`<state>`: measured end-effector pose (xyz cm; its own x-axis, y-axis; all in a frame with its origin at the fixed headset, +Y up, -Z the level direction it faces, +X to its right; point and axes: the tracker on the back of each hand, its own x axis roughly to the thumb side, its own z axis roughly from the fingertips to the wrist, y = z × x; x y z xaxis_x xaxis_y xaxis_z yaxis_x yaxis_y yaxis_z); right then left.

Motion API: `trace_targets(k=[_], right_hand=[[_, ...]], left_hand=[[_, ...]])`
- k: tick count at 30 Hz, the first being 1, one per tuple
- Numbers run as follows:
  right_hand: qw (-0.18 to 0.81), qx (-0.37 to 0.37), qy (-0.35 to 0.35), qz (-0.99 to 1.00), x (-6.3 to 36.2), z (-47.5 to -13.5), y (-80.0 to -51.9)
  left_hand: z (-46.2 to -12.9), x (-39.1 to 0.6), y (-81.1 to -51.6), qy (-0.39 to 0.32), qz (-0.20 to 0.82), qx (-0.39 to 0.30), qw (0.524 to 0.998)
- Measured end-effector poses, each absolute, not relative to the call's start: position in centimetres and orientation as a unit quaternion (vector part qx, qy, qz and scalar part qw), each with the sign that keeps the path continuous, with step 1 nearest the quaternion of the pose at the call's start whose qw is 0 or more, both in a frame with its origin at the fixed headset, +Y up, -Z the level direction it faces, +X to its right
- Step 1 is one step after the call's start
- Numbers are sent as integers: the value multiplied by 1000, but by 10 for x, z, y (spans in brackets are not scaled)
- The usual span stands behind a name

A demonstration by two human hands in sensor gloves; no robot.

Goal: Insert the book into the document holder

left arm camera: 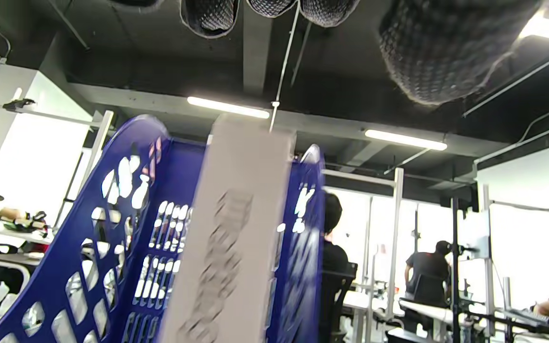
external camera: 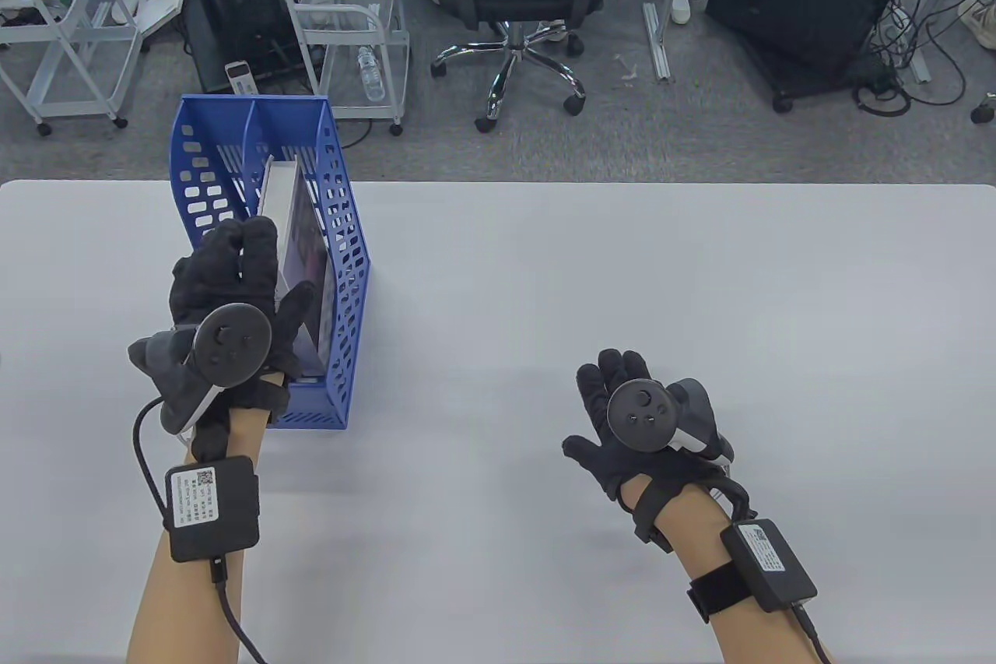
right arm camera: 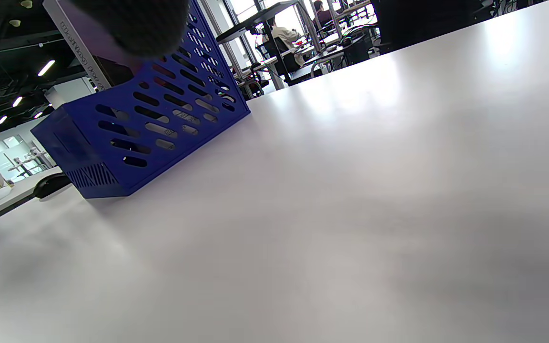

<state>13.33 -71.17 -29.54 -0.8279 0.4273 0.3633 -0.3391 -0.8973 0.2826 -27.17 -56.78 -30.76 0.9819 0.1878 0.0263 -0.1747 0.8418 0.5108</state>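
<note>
At the ten o'clock side of the white table (external camera: pixel 622 267), my left hand (external camera: pixel 233 306) has its fingers (external camera: pixel 257 244) laid together against the white-spined book (external camera: pixel 292 244), thumb on its other side. I see that book standing upright inside the right compartment of the blue perforated plastic document holder (external camera: pixel 346 282). At five o'clock my right hand (external camera: pixel 630 423) rests palm-down, fingers loosely spread, holding nothing.
</note>
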Motion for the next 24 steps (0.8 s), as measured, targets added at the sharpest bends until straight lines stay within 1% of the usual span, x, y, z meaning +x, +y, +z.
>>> trace_targets(k=[1,3,4,5,8,11,15,17,21,24], right_hand=[[205,214,104,949,134,-296,-711],[210,211,100,949,135,-296,-709],[212,209,100,949,136,-296,-709],[216,207,102,949,137,-296,-708],[222,204,105,948,139,-296,-709],[222,202,109,948,138,-295,-709],[216,203,117,948,133,-293,-710],[214,204,125,947,130,-291,-710],[202,210,128,948,124,-288,-709],[193,213,134,948,120,-286,-711]], left_hand=[[-304,-267,-561,20,94,262,960],[-296,-254,-548,31,104,228,967],[-293,-245,-543,21,124,197,972],[-289,-236,-540,8,148,181,972],[-282,-215,-544,-25,180,158,971],[-277,-191,-564,-41,180,116,976],[-273,-161,-603,-55,187,32,980],[-270,-149,-625,-64,195,-31,978],[-265,-135,-656,-70,248,-99,961],[-266,-129,-678,-80,270,-146,948]])
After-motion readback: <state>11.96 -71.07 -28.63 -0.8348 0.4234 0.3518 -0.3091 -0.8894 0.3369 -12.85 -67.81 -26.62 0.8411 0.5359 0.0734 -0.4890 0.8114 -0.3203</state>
